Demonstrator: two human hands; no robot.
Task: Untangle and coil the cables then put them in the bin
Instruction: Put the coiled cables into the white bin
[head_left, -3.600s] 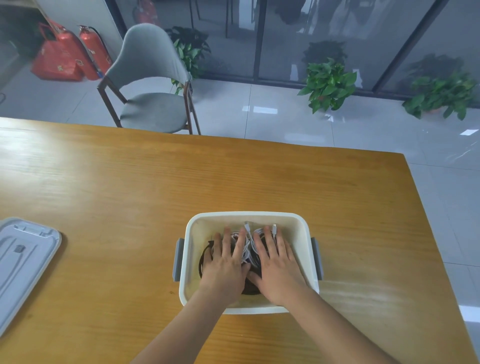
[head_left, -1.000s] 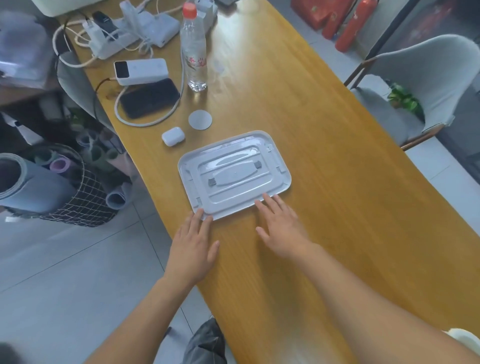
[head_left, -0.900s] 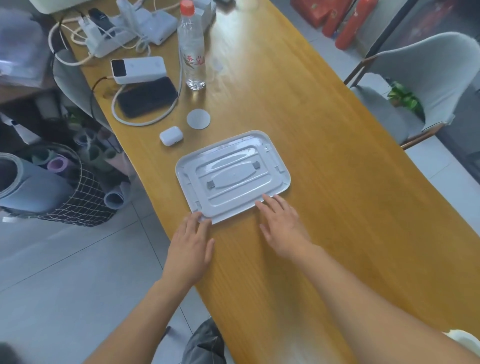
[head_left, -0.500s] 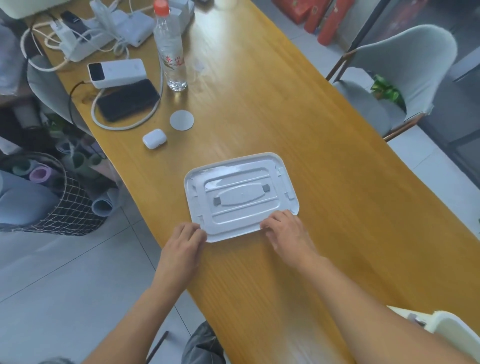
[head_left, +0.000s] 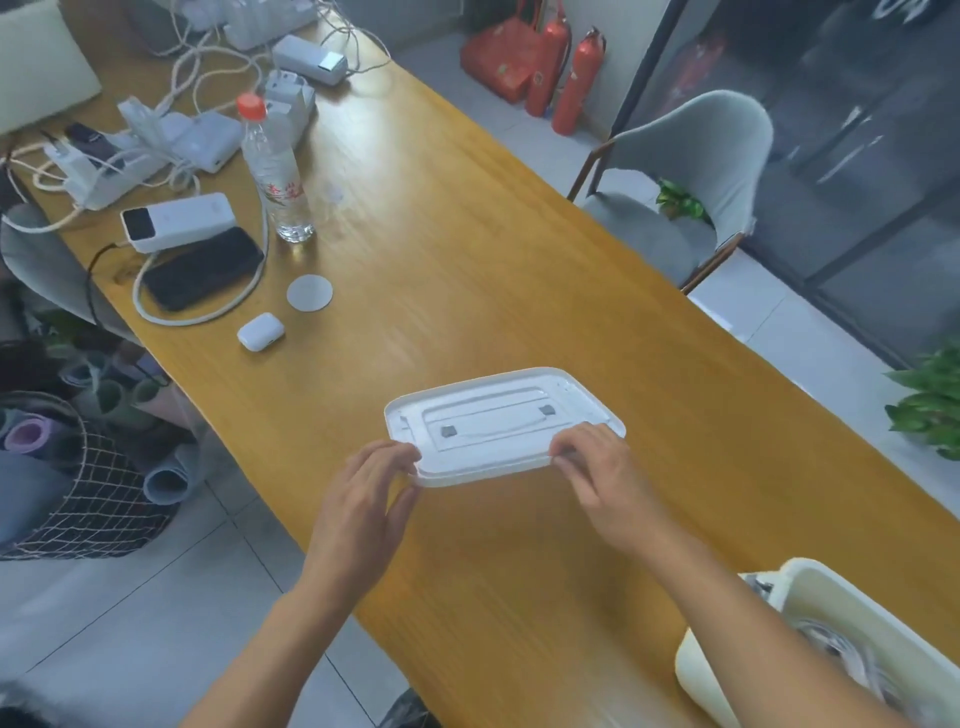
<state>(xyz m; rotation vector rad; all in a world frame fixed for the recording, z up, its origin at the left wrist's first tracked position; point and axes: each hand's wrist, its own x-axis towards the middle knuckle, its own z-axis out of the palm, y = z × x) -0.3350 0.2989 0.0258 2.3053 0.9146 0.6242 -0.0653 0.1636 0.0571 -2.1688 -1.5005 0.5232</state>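
Cables (head_left: 836, 649) lie coiled in the cream bin (head_left: 727, 675) at the bench's (head_left: 519, 260) near right, well apart from both hands. Left hand (head_left: 371, 483) and right hand (head_left: 597, 467) pinch the white lid's (head_left: 498, 415) near edge, fingers (head_left: 576, 441) curled over it.

I see both hands holding the white lid (head_left: 506, 423) by its near edge above the wooden table (head_left: 519, 270). My left hand (head_left: 363, 499) pinches the near left corner, and my right hand (head_left: 602, 473) grips the near right corner, fingers curled over the rim. The lid tilts, far edge raised. At the lower right sits the cream bin (head_left: 852, 613), with pale cables (head_left: 841, 660) inside, partly hidden by my right forearm. Farther along the table I see a water bottle (head_left: 275, 176), a black phone (head_left: 205, 267), a white power bank (head_left: 179, 221), a small white earbud case (head_left: 261, 331) and a round grey disc (head_left: 309, 292). A grey chair (head_left: 691, 176) stands beyond the table's far side.
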